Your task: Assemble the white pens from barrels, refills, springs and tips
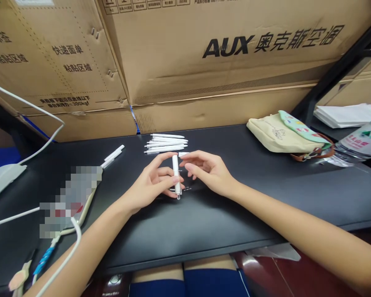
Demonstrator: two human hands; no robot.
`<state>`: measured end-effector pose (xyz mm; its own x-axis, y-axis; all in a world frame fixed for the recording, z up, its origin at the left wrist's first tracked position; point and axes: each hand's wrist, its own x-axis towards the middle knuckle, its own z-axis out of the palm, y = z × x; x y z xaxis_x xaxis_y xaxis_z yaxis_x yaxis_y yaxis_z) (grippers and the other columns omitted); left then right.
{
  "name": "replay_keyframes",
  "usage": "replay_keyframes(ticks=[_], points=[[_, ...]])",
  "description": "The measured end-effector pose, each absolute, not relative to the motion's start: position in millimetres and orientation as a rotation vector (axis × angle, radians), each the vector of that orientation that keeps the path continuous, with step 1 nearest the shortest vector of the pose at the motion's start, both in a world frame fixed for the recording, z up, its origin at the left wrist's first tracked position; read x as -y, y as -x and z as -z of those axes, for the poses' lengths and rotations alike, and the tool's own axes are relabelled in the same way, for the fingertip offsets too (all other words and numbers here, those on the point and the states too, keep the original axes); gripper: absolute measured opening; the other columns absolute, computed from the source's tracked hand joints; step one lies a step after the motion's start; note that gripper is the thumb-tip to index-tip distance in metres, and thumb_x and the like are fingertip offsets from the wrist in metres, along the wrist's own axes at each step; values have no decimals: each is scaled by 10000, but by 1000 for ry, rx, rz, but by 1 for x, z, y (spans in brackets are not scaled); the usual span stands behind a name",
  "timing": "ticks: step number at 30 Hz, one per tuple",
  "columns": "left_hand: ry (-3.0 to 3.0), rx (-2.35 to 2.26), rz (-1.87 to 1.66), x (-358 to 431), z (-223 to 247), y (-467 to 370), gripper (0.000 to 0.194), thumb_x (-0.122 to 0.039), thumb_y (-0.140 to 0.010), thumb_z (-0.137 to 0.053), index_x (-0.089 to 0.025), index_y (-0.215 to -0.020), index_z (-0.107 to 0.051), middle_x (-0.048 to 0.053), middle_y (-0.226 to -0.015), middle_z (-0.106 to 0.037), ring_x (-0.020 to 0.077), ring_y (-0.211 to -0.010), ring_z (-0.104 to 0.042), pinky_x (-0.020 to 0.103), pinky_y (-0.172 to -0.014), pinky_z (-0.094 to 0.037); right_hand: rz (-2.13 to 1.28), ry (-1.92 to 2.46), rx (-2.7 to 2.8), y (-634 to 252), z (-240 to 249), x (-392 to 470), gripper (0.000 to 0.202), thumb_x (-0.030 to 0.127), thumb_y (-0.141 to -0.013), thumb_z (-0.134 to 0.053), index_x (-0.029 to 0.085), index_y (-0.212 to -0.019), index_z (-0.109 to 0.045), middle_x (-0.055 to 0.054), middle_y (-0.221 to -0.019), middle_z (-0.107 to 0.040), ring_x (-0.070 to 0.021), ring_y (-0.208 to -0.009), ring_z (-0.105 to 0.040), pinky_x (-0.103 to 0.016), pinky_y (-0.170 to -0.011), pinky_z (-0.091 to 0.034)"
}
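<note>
My left hand (156, 179) is closed around a white pen (175, 171), held nearly upright between thumb and fingers, with a clear tip at its lower end. Close by on the right, my right hand (205, 167) has loosely curled fingers, with thumb and forefinger apart near the pen's upper part. I see nothing gripped in it, though its inner side is partly hidden. A white piece (183, 154) shows just behind its fingertips. Small clear parts (187, 188) lie on the black table below the hands. Just beyond them is a pile of several white pens (167, 143).
White sticks (113, 154) lie at left, near a blurred flat object (77, 194) and white cables (55, 128). On the right are a cream pouch (275, 134), a plastic-wrapped pack (358, 140) and white paper (348, 114). Cardboard boxes (235, 78) stand behind the table (228, 231).
</note>
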<state>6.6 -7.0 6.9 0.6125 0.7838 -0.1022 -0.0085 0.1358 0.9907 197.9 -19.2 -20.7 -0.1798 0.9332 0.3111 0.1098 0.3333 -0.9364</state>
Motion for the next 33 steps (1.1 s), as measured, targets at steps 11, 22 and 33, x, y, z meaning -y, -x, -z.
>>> replay_keyframes(ticks=[11,22,33], points=[[-374,-971,-1371,-20,-12,1,159,-32,-862,-444,-126,-754,-513,29,-686,-626,63,-638,-649,112,-611,-540,-1028,963,1480,-194,19,20,227,363,-792,-637,160,-894,-643,-50,-813,-662,-111,-604,-579,-265,-565,-516],[-1644,-746,-790,17,4,-13,443,-241,-770,-663,-211,-1180,-497,36,-851,-642,160,-739,-665,256,-646,-558,-921,1048,1847,-203,17,16,83,211,-797,-579,162,-780,-644,-17,-702,-624,-107,-583,-534,-251,-557,-456],[-1504,-807,-832,10,2,-12,525,-288,-760,-677,-206,-1218,-434,23,-818,-617,162,-716,-656,272,-629,-564,-1015,1129,2096,-210,17,12,61,179,-760,-610,147,-749,-661,-17,-673,-640,-120,-613,-557,-235,-568,-434]])
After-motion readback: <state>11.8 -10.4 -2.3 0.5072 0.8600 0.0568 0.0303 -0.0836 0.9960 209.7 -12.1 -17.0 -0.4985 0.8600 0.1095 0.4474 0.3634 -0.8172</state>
